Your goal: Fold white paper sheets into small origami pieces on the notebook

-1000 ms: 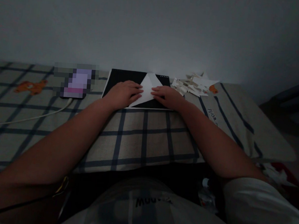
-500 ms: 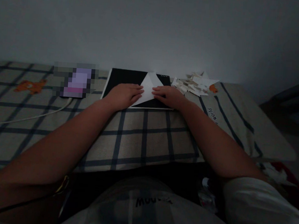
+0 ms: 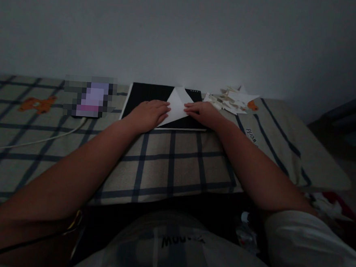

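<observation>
A folded white sheet of paper, pointed toward the top and slanting along its lower edge, lies on a black-covered book. My left hand rests flat over the paper's left side, its fingers stretched out and thumb a little apart. At the right edge of the paper is my right hand, with thumb and fingertips drawn together on it. The parts of the paper under my fingers are hidden.
A pile of white paper pieces lies right of the book. Leftward is a lit phone, partly blurred out, with a white cable. The checked cloth covers the table, against a wall. A clear plastic bottle is below the table's edge.
My right hand has shifted slightly to the right on the paper, and its thumb has come closer to the fingers. My left hand stays nearly in place.
</observation>
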Available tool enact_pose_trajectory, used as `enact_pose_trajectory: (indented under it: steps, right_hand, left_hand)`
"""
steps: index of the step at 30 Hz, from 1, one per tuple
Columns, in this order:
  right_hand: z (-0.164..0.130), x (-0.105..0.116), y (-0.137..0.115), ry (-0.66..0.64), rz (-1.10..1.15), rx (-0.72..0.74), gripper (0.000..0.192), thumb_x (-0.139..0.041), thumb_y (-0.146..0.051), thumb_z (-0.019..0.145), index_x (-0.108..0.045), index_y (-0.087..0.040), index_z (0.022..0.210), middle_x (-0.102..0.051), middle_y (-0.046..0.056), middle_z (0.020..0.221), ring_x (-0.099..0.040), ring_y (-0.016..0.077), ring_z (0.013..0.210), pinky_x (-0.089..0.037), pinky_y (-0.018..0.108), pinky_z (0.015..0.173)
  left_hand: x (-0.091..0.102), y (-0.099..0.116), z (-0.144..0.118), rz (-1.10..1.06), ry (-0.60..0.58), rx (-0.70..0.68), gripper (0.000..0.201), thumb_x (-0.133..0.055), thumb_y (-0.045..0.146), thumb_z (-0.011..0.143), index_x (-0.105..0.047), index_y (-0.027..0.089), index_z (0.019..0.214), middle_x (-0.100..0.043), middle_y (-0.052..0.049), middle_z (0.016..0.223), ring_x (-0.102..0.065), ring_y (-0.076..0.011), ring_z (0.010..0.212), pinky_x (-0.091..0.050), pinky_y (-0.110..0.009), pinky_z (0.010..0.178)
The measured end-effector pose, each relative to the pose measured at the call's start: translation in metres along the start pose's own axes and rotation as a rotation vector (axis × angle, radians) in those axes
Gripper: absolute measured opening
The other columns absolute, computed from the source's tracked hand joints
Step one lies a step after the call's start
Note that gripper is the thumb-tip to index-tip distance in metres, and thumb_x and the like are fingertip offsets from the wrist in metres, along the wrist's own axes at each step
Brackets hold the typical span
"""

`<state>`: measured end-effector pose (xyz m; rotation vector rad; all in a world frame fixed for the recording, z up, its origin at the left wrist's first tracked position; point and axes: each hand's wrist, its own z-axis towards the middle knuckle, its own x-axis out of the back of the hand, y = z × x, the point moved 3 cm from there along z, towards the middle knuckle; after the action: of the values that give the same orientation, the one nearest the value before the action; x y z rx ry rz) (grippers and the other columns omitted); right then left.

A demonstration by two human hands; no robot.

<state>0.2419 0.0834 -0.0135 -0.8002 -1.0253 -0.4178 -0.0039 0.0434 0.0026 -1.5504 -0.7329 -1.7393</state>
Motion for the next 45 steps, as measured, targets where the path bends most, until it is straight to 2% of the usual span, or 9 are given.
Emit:
enact_pose_trajectory:
  steps: [6,14,19,24,27,32,36,42,45]
  right_hand:
    - [0.001,0.0,0.002,0.018,0.011,0.014,0.03,-0.067,-0.019,0.101,-0.088,-0.028,0.12,-0.081,0.006,0.137,-0.074,0.0276,0.131,-0.054,0.054,0.122]
    - [0.002,-0.002,0.007,0.023,0.053,0.003,0.031,-0.066,-0.019,0.1,-0.087,-0.031,0.119,-0.081,0.002,0.136,-0.074,0.025,0.131,-0.053,0.05,0.122]
    - [0.002,-0.002,0.005,0.035,0.028,0.008,0.03,-0.066,-0.019,0.101,-0.087,-0.028,0.12,-0.08,0.004,0.139,-0.074,0.0253,0.131,-0.053,0.049,0.121]
    - [0.003,-0.002,0.001,0.021,0.013,0.015,0.03,-0.065,-0.021,0.102,-0.087,-0.027,0.121,-0.08,0.006,0.139,-0.073,0.0258,0.13,-0.053,0.049,0.12]
    - [0.003,-0.001,-0.001,0.01,0.019,0.028,0.031,-0.064,-0.02,0.102,-0.087,-0.028,0.121,-0.08,0.006,0.138,-0.073,0.026,0.13,-0.053,0.05,0.12]
    - [0.001,-0.001,-0.002,0.017,-0.026,0.064,0.03,-0.063,-0.021,0.102,-0.087,-0.025,0.12,-0.078,0.01,0.14,-0.069,0.0287,0.132,-0.051,0.053,0.119]
    - [-0.001,0.0,-0.017,0.068,-0.059,0.16,0.029,-0.063,-0.019,0.101,-0.087,-0.023,0.118,-0.075,0.012,0.142,-0.064,0.0305,0.135,-0.049,0.055,0.119]
    - [-0.005,-0.009,-0.06,-0.08,-0.038,0.284,0.035,-0.059,-0.019,0.102,-0.085,-0.023,0.125,-0.077,0.013,0.136,-0.066,0.0292,0.127,-0.05,0.049,0.116]
    - [-0.006,-0.01,-0.063,-0.106,-0.058,0.288,0.035,-0.058,-0.02,0.102,-0.085,-0.022,0.124,-0.077,0.013,0.133,-0.066,0.0288,0.123,-0.051,0.047,0.112]
  left_hand:
    - [0.0,-0.002,-0.001,-0.06,-0.003,0.02,0.05,-0.041,0.037,0.112,-0.069,0.018,0.148,-0.061,-0.013,0.164,-0.059,-0.0353,0.149,-0.051,-0.055,0.122]
    - [-0.003,-0.005,0.001,-0.078,0.017,-0.012,0.052,-0.039,0.036,0.111,-0.066,0.017,0.152,-0.063,-0.014,0.162,-0.061,-0.0344,0.144,-0.048,-0.054,0.123]
    - [-0.005,-0.007,0.002,-0.089,0.006,-0.05,0.057,-0.035,0.036,0.112,-0.063,0.013,0.155,-0.06,-0.015,0.164,-0.059,-0.0325,0.148,-0.043,-0.051,0.129]
    - [-0.005,-0.006,0.002,-0.074,0.027,-0.048,0.056,-0.037,0.036,0.111,-0.066,0.014,0.153,-0.062,-0.015,0.163,-0.061,-0.0339,0.145,-0.045,-0.054,0.126]
    - [-0.004,-0.005,0.001,-0.027,0.0,-0.032,0.057,-0.034,0.037,0.112,-0.064,0.014,0.155,-0.059,-0.015,0.166,-0.058,-0.0339,0.149,-0.046,-0.053,0.126]
    - [-0.002,-0.007,-0.001,-0.011,-0.044,-0.029,0.056,-0.035,0.038,0.113,-0.059,0.02,0.16,-0.054,-0.011,0.17,-0.053,-0.0318,0.155,-0.045,-0.052,0.127]
    - [-0.002,-0.007,-0.001,-0.051,-0.034,-0.022,0.055,-0.038,0.036,0.111,-0.061,0.021,0.159,-0.055,-0.012,0.169,-0.053,-0.0349,0.154,-0.046,-0.057,0.125]
    - [-0.003,-0.007,-0.001,-0.025,-0.072,-0.01,0.056,-0.034,0.039,0.113,-0.059,0.021,0.16,-0.053,-0.011,0.172,-0.05,-0.0326,0.156,-0.045,-0.053,0.126]
    - [-0.002,-0.006,-0.001,-0.028,-0.064,-0.012,0.055,-0.035,0.038,0.113,-0.059,0.02,0.16,-0.053,-0.012,0.171,-0.05,-0.033,0.156,-0.044,-0.054,0.125]
